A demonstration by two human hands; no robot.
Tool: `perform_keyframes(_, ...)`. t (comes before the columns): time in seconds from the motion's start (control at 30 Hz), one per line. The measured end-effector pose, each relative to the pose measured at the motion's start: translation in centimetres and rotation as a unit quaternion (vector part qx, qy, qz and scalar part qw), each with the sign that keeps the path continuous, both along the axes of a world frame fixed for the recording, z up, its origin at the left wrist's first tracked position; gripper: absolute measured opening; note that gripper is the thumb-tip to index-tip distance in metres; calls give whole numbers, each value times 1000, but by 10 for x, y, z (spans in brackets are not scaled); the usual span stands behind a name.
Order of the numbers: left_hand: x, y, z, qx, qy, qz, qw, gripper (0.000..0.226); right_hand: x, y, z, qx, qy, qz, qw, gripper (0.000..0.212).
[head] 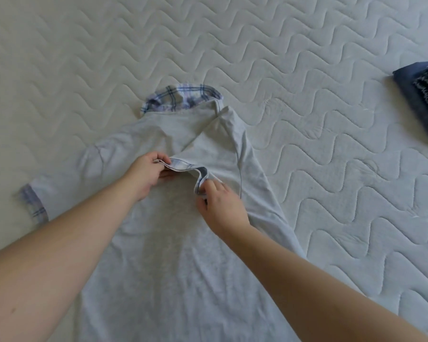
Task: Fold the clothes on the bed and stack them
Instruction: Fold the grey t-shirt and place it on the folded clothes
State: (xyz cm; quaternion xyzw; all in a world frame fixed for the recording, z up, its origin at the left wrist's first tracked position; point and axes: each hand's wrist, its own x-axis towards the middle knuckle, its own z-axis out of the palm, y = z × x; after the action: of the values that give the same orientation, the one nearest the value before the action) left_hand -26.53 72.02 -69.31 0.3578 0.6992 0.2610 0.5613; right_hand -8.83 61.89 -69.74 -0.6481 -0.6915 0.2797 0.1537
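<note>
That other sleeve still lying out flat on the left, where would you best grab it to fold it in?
At its plaid cuff, coming from the outer left side. The sleeve lies flat and spread outward on the mattress, so the cuff is its free end, thicker and probably easier to pinch, ready to swing across the grey shirt.

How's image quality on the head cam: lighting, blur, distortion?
Head view: soft even light, no glare, only faint shadows under the left hand and right hand; wide-angle bending shows in the mattress quilting; the grey shirt looks soft and low-contrast; the dark folded stack is cropped at the right edge.
</note>
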Motion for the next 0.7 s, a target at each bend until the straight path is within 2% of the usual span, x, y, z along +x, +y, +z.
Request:
perform_keyframes(0.1, 4, -3, -6, -67, -21, 68, 995, 26, 0, -11, -11, -69, -30, 95, 993, 44)
perform_keyframes(0.2, 3, -7, -11, -69, -45, 76, 994, 20, 7, -24, -14, -57, -42, 117, 991, 55)
perform_keyframes(0.3, -3, -15, -19, 26, 87, -37, 995, 29, 16, -31, -16, -27, -34, 89, 995, 58)
perform_keyframes(0.37, -8, -17, -21, 58, 219, -123, 966, 30, 23, -30, -16, -10, -37, 58, 998, 61)
perform_keyframes(0.43, -7, -9, -19, 107, 332, -180, 920, 29, 33, -23, -13, -12, -36, 25, 999, 62)
perform_keyframes(0.47, -3, -2, -16, 136, 352, -192, 906, 28, 37, -16, -12, -25, -35, 15, 999, 63)
perform_keyframes(0.57, 27, 20, -5, 193, 339, -267, 881, 29, 50, 6, -8, -40, -28, -16, 999, 65)
perform_keyframes(0.63, 54, 37, 2, 178, 331, -311, 873, 37, 56, 23, -6, -42, -26, -24, 998, 66)
perform_keyframes(0.7, 79, 54, 7, 156, 319, -313, 881, 46, 61, 37, -4, -45, -27, -20, 998, 67)
